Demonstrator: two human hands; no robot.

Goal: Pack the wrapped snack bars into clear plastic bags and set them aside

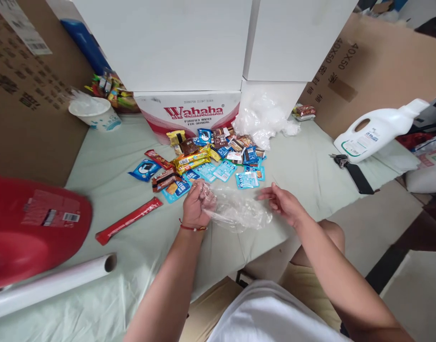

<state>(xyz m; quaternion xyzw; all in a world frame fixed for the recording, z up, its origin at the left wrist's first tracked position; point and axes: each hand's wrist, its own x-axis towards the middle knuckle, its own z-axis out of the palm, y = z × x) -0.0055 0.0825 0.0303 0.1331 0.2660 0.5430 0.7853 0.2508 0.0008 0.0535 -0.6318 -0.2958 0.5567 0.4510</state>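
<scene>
My left hand [197, 203], with a red cord at the wrist, is closed on the gathered edge of a clear plastic bag [241, 209]. The bag hangs crumpled and looks see-through, stretching toward my right hand [282, 202]. That hand is just right of the bag, its fingers apart and nothing visible in them. Beyond both hands lies a pile of wrapped snacks: yellow-wrapped bars [192, 160], light-blue packets [247, 180], a dark-blue packet [145, 169] and brown packets [164, 180]. A long red stick packet [129, 220] lies left of my left hand.
A Wahaha carton [193, 111] and a crumpled plastic bundle [262, 121] stand behind the pile. At left are a paper bucket [95, 114], a red object [36, 232] and a white roll [54, 285]. Rightward are a white jug [378, 128] and keys with a black holder [358, 176].
</scene>
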